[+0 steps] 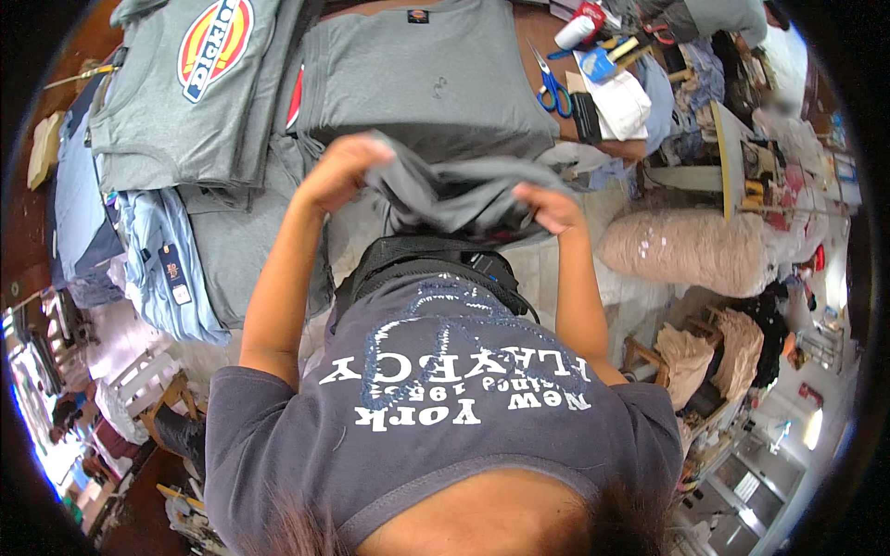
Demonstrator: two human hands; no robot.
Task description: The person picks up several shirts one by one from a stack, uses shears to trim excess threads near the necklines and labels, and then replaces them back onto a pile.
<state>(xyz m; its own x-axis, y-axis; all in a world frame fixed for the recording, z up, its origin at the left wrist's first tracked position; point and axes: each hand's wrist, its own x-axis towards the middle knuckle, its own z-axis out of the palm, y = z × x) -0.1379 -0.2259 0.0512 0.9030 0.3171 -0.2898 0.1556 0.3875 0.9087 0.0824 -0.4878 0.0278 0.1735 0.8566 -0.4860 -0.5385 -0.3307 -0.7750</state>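
A bunched grey garment [445,190] hangs in front of my waist, stretched between my two hands and smeared by motion. My left hand [348,171] is closed on its left end, and my right hand [549,208] pinches its right end. Beyond it a grey T-shirt [399,69] lies spread flat on the table, its near edge close to the held cloth. To the left is a stack of grey T-shirts [153,134], the top one bearing a round red and yellow print. The held garment's lower folds are partly hidden.
Blue-handled scissors [553,93] lie on the table [533,42], near a dark case [585,116] and white papers [616,104]. Light blue garments [162,269] hang at the left edge. A big wrapped beige bundle [686,250] stands on the right, with wooden chairs [640,357] below it.
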